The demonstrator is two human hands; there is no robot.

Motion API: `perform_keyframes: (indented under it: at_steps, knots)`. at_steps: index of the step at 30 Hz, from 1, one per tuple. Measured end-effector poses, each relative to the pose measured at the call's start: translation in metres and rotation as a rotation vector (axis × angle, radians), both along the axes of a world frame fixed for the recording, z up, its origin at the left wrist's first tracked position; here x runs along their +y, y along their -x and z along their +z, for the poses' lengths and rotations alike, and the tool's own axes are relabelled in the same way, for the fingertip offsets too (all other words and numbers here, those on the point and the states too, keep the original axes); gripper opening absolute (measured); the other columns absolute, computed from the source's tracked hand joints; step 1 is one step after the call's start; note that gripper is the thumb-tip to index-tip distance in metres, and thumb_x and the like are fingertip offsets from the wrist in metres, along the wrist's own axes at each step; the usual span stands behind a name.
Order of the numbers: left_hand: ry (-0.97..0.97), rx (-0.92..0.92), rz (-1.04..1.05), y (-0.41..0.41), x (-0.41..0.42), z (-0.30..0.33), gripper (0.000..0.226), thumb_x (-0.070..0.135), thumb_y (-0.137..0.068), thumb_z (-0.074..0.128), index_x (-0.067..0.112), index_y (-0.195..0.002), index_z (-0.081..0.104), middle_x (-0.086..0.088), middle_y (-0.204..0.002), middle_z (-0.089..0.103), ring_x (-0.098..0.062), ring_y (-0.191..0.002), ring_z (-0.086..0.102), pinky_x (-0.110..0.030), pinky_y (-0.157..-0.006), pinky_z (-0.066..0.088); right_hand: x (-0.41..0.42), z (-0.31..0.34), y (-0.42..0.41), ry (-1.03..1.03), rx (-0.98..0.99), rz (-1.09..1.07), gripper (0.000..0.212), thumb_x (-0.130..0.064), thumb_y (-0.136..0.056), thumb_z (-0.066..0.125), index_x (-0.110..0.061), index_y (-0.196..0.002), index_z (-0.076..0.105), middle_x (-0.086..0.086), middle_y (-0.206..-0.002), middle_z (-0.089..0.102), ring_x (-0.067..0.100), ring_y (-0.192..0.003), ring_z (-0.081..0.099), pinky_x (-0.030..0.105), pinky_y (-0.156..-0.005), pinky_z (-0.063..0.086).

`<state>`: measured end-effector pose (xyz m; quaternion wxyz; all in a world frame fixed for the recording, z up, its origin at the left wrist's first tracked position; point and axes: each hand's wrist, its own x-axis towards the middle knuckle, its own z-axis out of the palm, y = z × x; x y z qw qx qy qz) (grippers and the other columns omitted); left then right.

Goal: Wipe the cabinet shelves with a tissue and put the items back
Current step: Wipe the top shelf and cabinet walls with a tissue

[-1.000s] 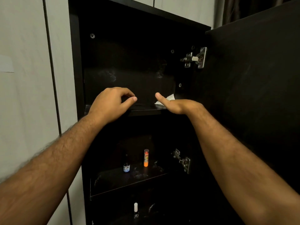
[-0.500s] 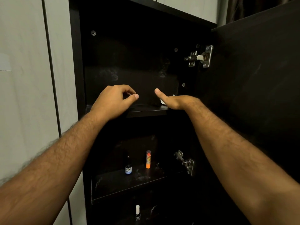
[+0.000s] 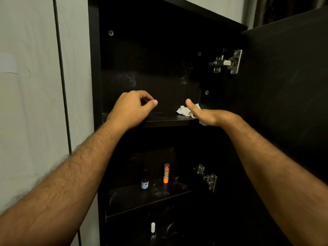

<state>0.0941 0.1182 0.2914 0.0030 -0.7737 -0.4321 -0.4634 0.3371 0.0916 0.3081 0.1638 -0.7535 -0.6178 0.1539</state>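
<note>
Head view: wiping step on top shelf (image 3: 159, 119). Right hand (image 3: 208, 115) presses white tissue (image 3: 184, 110) at shelf's right end; left hand (image 3: 132, 108) curled, empty, on shelf's left edge. Next: sweep leftward.

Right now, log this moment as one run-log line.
step: wiping top shelf | right hand: on tissue | left hand: resting on shelf edge, empty | middle shelf: bottle, orange tube upright

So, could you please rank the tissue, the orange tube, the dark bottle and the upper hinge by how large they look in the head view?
1. Upper hinge
2. Tissue, though the right hand hides part of it
3. Orange tube and dark bottle: too alike to rank.
</note>
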Motion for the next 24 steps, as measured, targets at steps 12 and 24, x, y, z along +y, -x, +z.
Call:
perform_keyframes:
  at_steps: [12, 24]
  knots:
    - [0.029, 0.002, 0.015, 0.002, 0.0, 0.001, 0.022, 0.052, -0.089, 0.056, 0.036, -0.098, 0.068, 0.016, -0.093, 0.062, -0.005, -0.092, 0.055, -0.031, -0.082, 0.045, -0.012, -0.01, 0.021, -0.059, 0.006, 0.267, 0.109, -0.096, -0.06, 0.002, -0.04, -0.147, 0.037, -0.005, -0.158, 0.03, 0.019, -0.147, 0.022, 0.049, -0.12, 0.01]
    - [0.036, -0.068, -0.033, 0.003, -0.001, 0.002, 0.025, 0.049, -0.091, 0.055, 0.031, -0.101, 0.069, 0.014, -0.095, 0.061, -0.007, -0.094, 0.054, -0.03, -0.079, 0.042, -0.014, -0.016, 0.046, -0.129, -0.003, 0.245, 0.086, -0.087, -0.078, 0.006, -0.044, -0.145, 0.037, -0.006, -0.158, 0.03, 0.021, -0.146, 0.024, 0.049, -0.119, 0.014]
